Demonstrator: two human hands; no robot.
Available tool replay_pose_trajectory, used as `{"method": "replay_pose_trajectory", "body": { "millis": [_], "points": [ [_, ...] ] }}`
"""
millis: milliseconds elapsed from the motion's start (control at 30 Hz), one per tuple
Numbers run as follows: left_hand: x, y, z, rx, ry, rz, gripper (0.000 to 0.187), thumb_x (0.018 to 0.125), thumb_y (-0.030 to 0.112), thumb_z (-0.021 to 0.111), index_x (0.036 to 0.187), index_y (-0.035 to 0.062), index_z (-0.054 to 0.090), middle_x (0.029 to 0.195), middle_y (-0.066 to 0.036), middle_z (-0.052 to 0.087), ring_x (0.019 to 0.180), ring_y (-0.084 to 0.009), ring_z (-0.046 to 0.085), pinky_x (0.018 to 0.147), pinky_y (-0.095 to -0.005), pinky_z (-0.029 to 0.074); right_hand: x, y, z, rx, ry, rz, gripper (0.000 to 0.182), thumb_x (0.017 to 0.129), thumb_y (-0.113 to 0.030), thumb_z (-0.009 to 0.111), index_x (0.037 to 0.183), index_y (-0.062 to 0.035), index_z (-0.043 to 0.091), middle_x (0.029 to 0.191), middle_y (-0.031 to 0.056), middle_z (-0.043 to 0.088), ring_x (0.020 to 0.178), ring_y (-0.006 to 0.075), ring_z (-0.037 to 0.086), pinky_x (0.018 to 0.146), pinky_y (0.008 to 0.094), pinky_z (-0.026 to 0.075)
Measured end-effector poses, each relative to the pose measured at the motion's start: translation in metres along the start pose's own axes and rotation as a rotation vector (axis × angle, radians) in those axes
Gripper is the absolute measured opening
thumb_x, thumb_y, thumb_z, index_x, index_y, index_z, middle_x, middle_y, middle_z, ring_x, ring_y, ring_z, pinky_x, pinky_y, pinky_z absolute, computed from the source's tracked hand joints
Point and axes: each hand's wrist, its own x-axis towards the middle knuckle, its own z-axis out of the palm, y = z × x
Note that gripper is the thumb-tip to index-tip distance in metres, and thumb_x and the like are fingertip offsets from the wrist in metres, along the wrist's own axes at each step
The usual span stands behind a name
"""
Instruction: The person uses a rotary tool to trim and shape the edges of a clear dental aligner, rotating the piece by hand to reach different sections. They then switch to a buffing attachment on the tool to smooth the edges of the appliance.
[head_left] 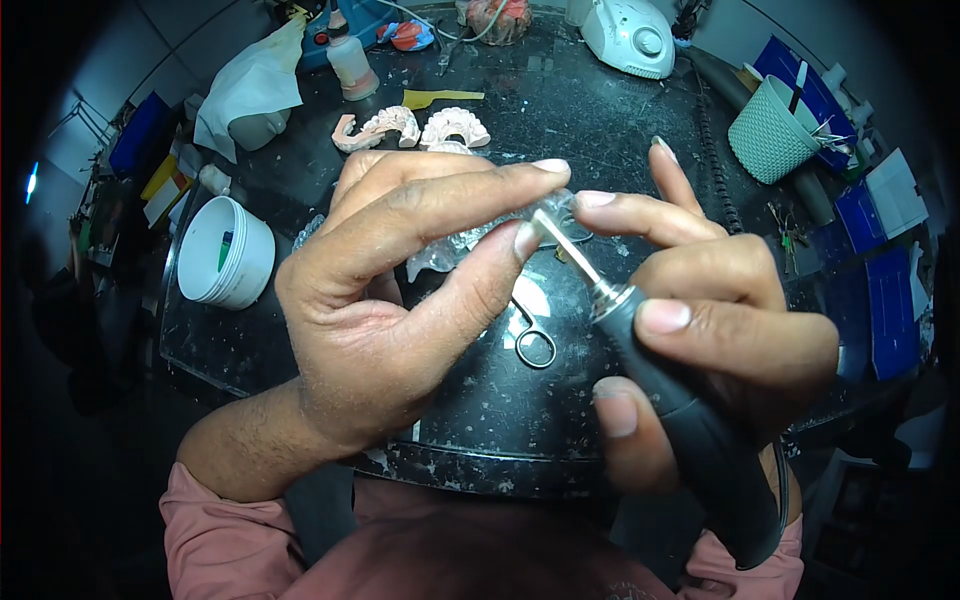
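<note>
My left hand (385,265) is closed in a pinch, with a small clear plastic piece (563,206) showing at the thumb and forefinger tips; the fingers partly hide it. Wrapped round a black rotary handpiece (690,415) are the fingers of my right hand (730,290), its forefinger stretched toward the plastic. The handpiece's slim metal shank points up and left, and its pale tip (545,217) is right at the plastic, beside my left thumb. Below my left thumb lie scissors (535,347), partly covered. More crumpled clear plastic (432,258) shows behind that hand.
Dental plaster models (455,127) and a yellow strip (440,98) lie beyond my hands. A white tub (228,252) stands left, a bottle (351,68) behind. At the back right are a white control unit (628,38) and a woven basket (772,132); a coiled cord (715,165) runs down the right.
</note>
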Motion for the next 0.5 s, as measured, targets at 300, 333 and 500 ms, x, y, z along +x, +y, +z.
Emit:
{"method": "replay_pose_trajectory", "body": {
  "millis": [300, 333, 500],
  "points": [
    [-0.002, -0.0077, 0.0023, -0.039, 0.003, 0.085, 0.028, 0.08, -0.006, 0.06, 0.108, -0.0029, 0.063, 0.106, -0.016, 0.064, 0.105, -0.0237, 0.056, 0.094, -0.0339, 0.042, -0.0004, -0.0011, 0.0012, -0.019, -0.006, 0.0, 0.04, 0.083, -0.027, 0.067, 0.106, -0.0092, 0.04, 0.087, 0.0112, 0.051, 0.095, 0.0356, 0.063, 0.1, 0.0642, 0.035],
    [-0.002, -0.0076, 0.0025, -0.04, 0.002, 0.086, 0.028, 0.08, -0.006, 0.06, 0.108, -0.0029, 0.063, 0.106, -0.016, 0.064, 0.105, -0.0237, 0.056, 0.094, -0.0339, 0.042, -0.0004, -0.0014, 0.0018, -0.006, -0.003, -0.004, 0.04, 0.083, -0.027, 0.067, 0.106, -0.0093, 0.04, 0.087, 0.0112, 0.051, 0.095, 0.0355, 0.063, 0.1, 0.0644, 0.035],
    [-0.0022, -0.0064, 0.0034, -0.043, 0.022, 0.072, 0.028, 0.08, -0.006, 0.06, 0.107, -0.0029, 0.063, 0.107, -0.015, 0.064, 0.105, -0.024, 0.056, 0.094, -0.0341, 0.042, -0.001, -0.0011, -0.0013, 0.025, 0.005, 0.016, 0.04, 0.083, -0.028, 0.067, 0.106, -0.0097, 0.04, 0.086, 0.0113, 0.052, 0.095, 0.0355, 0.062, 0.099, 0.0646, 0.035]
  ]
}}
